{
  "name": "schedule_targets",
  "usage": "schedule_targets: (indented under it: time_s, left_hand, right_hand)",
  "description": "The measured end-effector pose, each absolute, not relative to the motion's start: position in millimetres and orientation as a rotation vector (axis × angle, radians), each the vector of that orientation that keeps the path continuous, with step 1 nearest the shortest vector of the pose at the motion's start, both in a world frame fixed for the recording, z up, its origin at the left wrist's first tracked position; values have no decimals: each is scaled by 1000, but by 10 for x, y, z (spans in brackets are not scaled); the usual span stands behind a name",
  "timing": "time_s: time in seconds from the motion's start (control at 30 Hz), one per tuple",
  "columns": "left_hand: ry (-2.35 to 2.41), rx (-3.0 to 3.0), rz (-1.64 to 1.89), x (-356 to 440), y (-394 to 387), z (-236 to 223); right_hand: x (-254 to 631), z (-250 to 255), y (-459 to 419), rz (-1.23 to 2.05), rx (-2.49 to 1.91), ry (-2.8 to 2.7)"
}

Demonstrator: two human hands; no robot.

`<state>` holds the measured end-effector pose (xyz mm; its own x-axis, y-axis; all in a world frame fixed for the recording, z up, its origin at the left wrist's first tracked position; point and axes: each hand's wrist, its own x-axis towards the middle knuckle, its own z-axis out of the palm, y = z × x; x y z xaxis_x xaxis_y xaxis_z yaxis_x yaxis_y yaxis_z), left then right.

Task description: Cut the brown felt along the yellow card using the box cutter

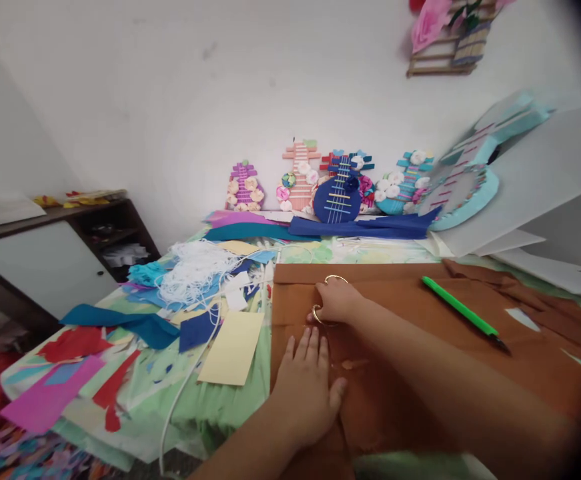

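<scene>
A large brown sheet of cloth (395,393) lies spread over the table, creased in places. My left hand (307,393) presses flat on its left part, fingers stretched out. Just beyond it, my right hand (339,301) is closed around scissors (316,315) with gold loop handles; their blades are hidden. On the cloth to the right rests a bright green pen (460,307) with a dark tip.
Left of the cloth are a cream card (233,347), white cord (193,270) and coloured scraps. Several decorated lute-shaped crafts, one dark blue (339,197), lean against the wall. A larger light-blue one (470,187) stands at right near white boards. A cabinet (50,267) stands left.
</scene>
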<state>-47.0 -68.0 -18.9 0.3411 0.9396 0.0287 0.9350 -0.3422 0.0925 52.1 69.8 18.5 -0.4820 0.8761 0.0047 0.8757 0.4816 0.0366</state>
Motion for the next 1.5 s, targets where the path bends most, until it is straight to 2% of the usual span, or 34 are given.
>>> schedule_targets:
  time_s: [0.27, 0.47, 0.63, 0.93, 1.33, 1.43, 1.5]
  left_hand:
    - [1747, 2504, 142, -470, -700, -167]
    - [1733, 2451, 159, -455, -716, -114]
    - [1690, 2361, 117, -444, -717, -97]
    - [1631, 2358, 120, -465, -699, -119]
    - [1664, 2368, 165, -460, -744, -126]
    - [1724, 2476, 266, -461, -763, -192]
    - [1736, 2674, 475, -477, -793, -332]
  right_hand:
    - [538, 114, 806, -15, 1510, 2694]
    - [319, 224, 817, 156, 1543, 2810]
    - [10, 158, 818, 210, 1328, 2931]
    - [-31, 24, 902, 226, 1160, 2973]
    - [-54, -1, 951, 145, 1187, 2976]
    - [-26, 95, 930, 116, 1217, 3022]
    - [60, 228, 907, 100, 1251, 3058]
